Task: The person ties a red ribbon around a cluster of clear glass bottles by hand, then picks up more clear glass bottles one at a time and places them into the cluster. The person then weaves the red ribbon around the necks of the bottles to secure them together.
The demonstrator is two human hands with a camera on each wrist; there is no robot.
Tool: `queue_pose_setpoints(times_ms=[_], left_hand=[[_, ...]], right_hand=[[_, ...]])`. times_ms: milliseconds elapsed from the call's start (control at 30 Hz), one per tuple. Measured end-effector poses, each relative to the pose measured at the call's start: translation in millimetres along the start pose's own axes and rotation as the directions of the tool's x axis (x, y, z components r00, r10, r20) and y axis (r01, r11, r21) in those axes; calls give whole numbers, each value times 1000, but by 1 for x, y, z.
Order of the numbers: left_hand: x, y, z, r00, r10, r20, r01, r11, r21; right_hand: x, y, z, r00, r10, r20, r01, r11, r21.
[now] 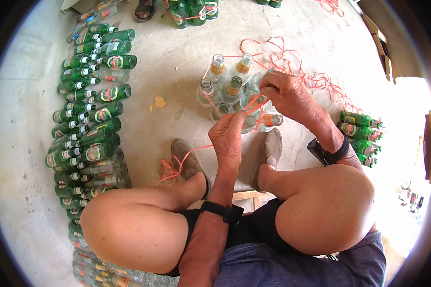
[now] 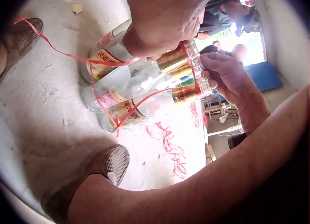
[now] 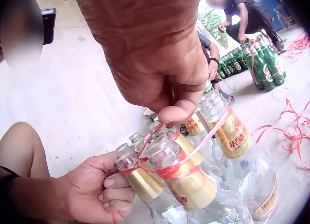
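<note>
A cluster of clear glass bottles (image 1: pixel 233 87) with gold neck labels stands upright between the person's feet. Red plastic string (image 1: pixel 255 103) runs round the bottles and across their necks. On the near side, the left hand (image 1: pixel 226 139) pinches the string beside the necks, its loose tail trailing left to the floor. Above the right part of the cluster, the right hand (image 1: pixel 290 94) pinches another length between thumb and curled fingers. In the right wrist view, string loops wrap a gold-labelled neck (image 3: pixel 186 183), with the left hand's curled fingers (image 3: pixel 116 195) close beside it.
Rows of green and clear bottles (image 1: pixel 107 93) lie along the left. Tied green bottles stand at the back (image 1: pixel 189 12) and lie at right (image 1: pixel 359 131). Loose red string (image 1: pixel 321 81) tangles on the floor. Other people (image 3: pixel 244 13) are nearby; one crouches by green bottles.
</note>
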State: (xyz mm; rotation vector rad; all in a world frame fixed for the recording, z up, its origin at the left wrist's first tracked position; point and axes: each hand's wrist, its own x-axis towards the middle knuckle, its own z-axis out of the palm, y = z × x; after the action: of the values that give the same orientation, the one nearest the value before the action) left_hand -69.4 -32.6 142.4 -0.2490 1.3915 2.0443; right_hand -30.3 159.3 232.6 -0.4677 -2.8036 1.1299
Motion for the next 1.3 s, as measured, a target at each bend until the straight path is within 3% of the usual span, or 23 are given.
queue_pose_setpoints(times_ms=[300,400,500,767,1000,1167,1300], left_hand=[[-2,1,3,1000,-2,-22,2,1000,1],[-1,0,1,999,-5,-32,6,1000,21],[-1,0,1,999,4,-42,-2,999,46],[-4,18,-3,999,-32,-35,36,992,119],[3,27,-26,996,-59,73,44,979,202],[1,45,-31,990,-120,73,101,970,221],[-1,43,-34,995,-7,99,-26,945,327]], right_hand=[[-2,5,6,999,-9,-46,6,998,-56],[-3,7,8,992,-121,-23,113,967,-229],[-9,8,9,995,-96,10,96,959,-268],[-16,14,13,992,-120,32,124,946,-299],[-18,18,12,990,-125,64,138,944,-300],[-27,10,10,977,-209,50,215,937,-274],[-41,-2,19,965,-251,-73,213,918,-334]])
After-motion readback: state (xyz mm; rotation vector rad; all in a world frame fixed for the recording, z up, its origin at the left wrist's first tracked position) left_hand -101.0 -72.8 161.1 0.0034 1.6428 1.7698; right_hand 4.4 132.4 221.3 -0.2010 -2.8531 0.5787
